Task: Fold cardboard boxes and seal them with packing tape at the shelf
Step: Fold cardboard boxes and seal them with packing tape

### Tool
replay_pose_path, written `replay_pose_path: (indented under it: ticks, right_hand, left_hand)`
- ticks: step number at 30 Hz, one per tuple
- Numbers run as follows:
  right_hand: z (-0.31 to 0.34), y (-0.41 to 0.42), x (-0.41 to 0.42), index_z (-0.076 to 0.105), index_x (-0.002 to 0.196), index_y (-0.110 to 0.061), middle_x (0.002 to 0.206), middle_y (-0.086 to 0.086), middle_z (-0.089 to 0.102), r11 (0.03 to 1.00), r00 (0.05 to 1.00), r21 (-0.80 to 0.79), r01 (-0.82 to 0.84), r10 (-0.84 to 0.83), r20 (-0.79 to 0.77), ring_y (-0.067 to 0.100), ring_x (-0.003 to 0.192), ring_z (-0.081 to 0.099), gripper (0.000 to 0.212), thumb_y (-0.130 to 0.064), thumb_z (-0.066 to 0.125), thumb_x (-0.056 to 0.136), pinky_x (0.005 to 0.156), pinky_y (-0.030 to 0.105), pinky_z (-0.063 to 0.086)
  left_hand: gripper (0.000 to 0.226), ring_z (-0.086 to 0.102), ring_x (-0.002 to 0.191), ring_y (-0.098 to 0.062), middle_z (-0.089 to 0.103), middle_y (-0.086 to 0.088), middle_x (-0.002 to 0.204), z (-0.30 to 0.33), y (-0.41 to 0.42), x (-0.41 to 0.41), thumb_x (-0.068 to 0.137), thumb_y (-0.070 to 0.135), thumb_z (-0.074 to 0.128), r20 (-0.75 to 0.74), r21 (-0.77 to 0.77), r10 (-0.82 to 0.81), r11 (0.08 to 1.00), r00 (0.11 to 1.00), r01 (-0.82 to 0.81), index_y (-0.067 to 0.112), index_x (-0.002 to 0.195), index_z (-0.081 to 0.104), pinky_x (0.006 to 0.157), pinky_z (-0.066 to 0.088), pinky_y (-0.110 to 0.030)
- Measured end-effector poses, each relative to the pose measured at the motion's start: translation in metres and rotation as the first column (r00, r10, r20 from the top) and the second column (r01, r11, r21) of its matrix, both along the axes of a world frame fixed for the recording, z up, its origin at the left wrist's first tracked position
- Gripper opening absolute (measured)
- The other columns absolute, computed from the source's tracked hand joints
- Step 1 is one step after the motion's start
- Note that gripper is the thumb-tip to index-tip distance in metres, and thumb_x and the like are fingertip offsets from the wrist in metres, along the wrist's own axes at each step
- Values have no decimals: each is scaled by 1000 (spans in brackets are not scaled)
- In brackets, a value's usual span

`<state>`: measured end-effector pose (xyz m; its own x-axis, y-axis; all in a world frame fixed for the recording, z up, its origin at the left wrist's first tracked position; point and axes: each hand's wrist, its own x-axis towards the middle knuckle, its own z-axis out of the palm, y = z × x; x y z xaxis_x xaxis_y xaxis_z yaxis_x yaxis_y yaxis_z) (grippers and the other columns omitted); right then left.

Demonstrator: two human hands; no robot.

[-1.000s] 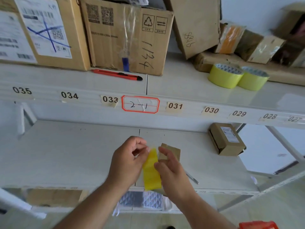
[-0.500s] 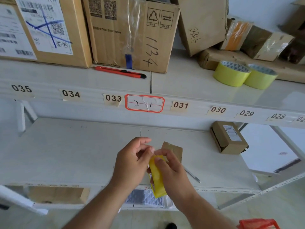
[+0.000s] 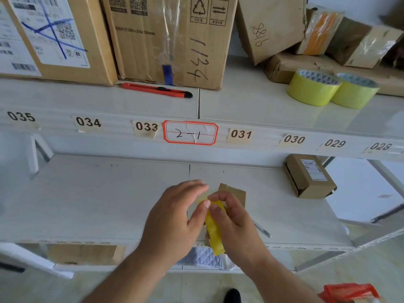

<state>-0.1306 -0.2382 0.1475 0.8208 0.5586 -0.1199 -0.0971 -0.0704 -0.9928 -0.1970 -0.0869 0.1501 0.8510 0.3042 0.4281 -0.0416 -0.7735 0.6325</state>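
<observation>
I have the strip of yellow tape [image 3: 213, 228] pinched between my left hand [image 3: 172, 219] and right hand [image 3: 231, 224] over the lower shelf [image 3: 98, 204], the small cardboard box [image 3: 235, 193] just behind at twelve o'clock. Sealing looks barely begun, the tape not yet pressed down. A finished-looking box [image 3: 310, 176] sits at two o'clock, two tape rolls [image 3: 332, 88] above.

Hands work yellow tape at numbered shelf

Left hand [image 3: 175, 219] & right hand [image 3: 231, 221] meet over lower shelf [image 3: 98, 204], both pinching a yellow tape strip [image 3: 214, 230] that hangs past the front edge; small cardboard piece [image 3: 235, 192] just behind right hand. Upper shelf: two yellow tape rolls [image 3: 332, 89] touching, red utility knife [image 3: 156, 90] beside box marked 1134 [image 3: 170, 40]. Small labelled box [image 3: 309, 176] at lower right.
</observation>
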Motion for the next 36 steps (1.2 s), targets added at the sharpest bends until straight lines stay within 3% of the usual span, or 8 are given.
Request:
replay_pose_path:
  ticks: [5,11,16,20,24,29,32,36]
  right_hand:
    - [0,-5,-1,66,107,-32,83,-4,70,996,989,-81,-35,46,142,11,72,59,18,-22,52,109,67,28,49]
    - [-2,-8,0,66,108,-37,101,-10,75,993,982,-104,-48,66,174,7,93,67,22,-22,51,109,83,27,50]
    - [-5,-12,1,65,114,-29,107,-6,75,993,981,-100,-59,77,179,20,102,70,17,-19,51,109,95,49,57]
    - [-11,-17,2,63,118,-31,100,9,69,992,981,-99,-76,92,172,38,98,67,17,-29,52,105,87,64,55]
    - [-15,-17,1,59,119,-29,96,20,64,993,978,-64,-99,109,176,45,91,61,19,-35,51,103,79,62,53]
    - [-20,-16,9,48,118,-35,84,11,67,995,972,-78,-59,75,222,22,70,55,31,-53,59,96,65,42,47]
    - [-20,-16,13,42,126,-37,85,12,68,989,956,-116,-91,119,266,15,70,55,27,-39,59,104,65,37,47]
    - [-23,-12,10,43,124,-50,88,16,66,985,960,-135,-103,134,247,28,71,57,27,-35,55,104,67,50,51]
  left_hand:
    - [31,50,116,12,57,35,117,5,2,9,103,43,55,-153,-31,-33,999,988,28,36,130,68,92,30,1]
    - [30,55,112,8,61,32,112,2,2,13,101,44,57,-215,-134,-69,990,974,41,35,126,69,94,45,-14]
    - [14,61,104,1,66,21,102,-3,2,17,98,36,66,-222,-262,-108,964,969,47,33,108,75,91,50,-24]
    - [4,67,85,-2,72,13,88,0,5,16,91,34,77,-221,-379,-93,925,971,3,30,90,77,77,54,-25]
    - [19,62,81,-7,60,15,80,-6,4,12,92,37,75,-102,-178,-31,984,994,12,28,77,68,69,49,-22]
    - [23,55,84,-7,52,17,87,-7,-11,2,98,42,56,68,45,-70,997,995,67,23,86,62,71,46,-21]
    - [16,60,84,-10,57,17,90,-12,-11,-1,102,40,53,37,-105,-80,991,996,83,27,96,60,71,51,-26]
    - [19,61,102,-1,60,26,105,-13,-11,4,105,27,51,-52,-199,-99,976,994,87,33,118,63,84,50,-19]
